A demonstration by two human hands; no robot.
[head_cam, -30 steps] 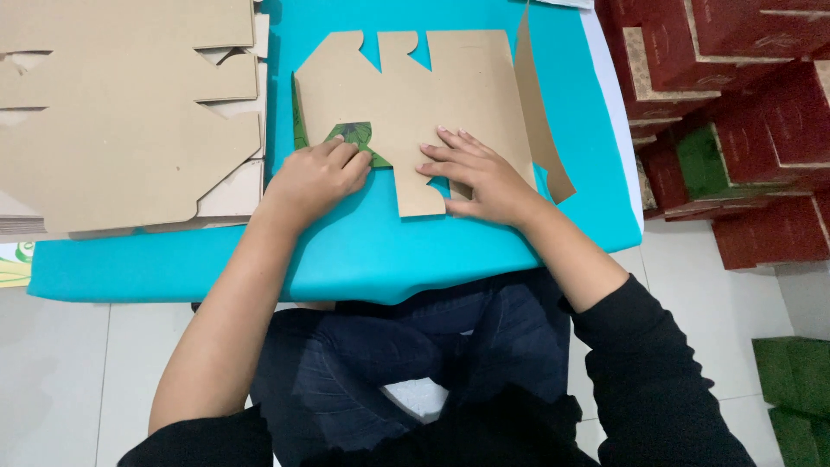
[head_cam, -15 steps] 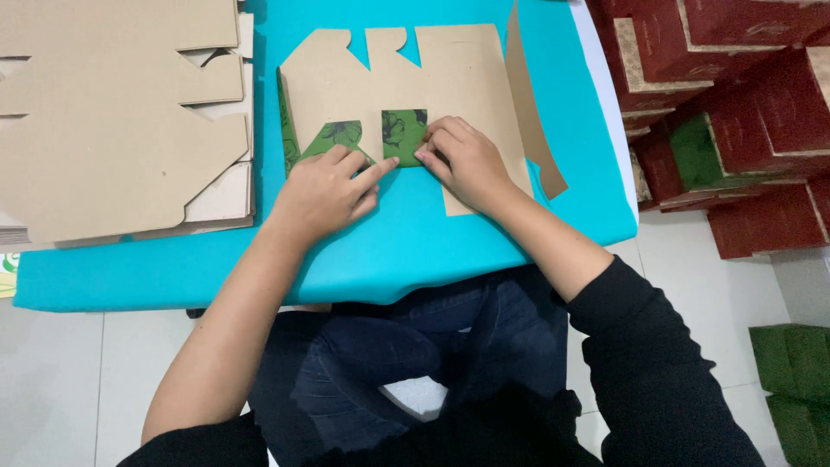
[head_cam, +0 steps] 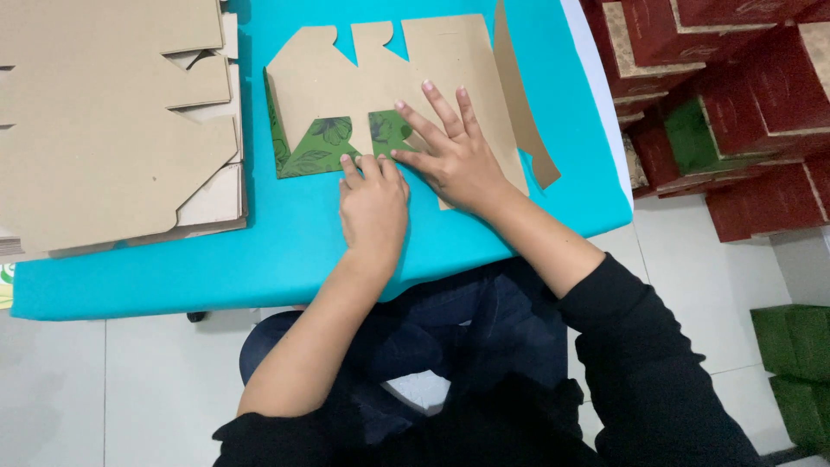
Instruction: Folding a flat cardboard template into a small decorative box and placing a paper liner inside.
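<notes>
pressing down on a flat cardboard box blank [head_cam: 406, 95], both hands are seen at its near edge on the turquoise table [head_cam: 285, 251]. the left hand [head_cam: 373, 203] is laid palm down with its fingers held close together, the fingertips resting on the lower edge of two folded-up flaps [head_cam: 341, 143] whose green leaf-printed side now faces up. the right hand [head_cam: 454, 156] is spread flat, fingers fanned over the brown face of the blank just beside those flaps. nothing is pinched by either hand.

a crooked crease could be set if the pressure is applied off the scored line, since the flaps are held only at their near edge. the flaps could spring back open if either hand is lifted too soon. the blank could also be skidded across the smooth table top, because it is anchored by palm pressure alone. the long side strip [head_cam: 519, 104] at the right is left free and could be bent if caught by a sleeve.

compared with half a second ago, the hands have been drawn nearer to the table's edge, the right hand has been opened wider, and more of the green print is uncovered. the stack of blanks [head_cam: 104, 121] at the left lies unchanged.
</notes>
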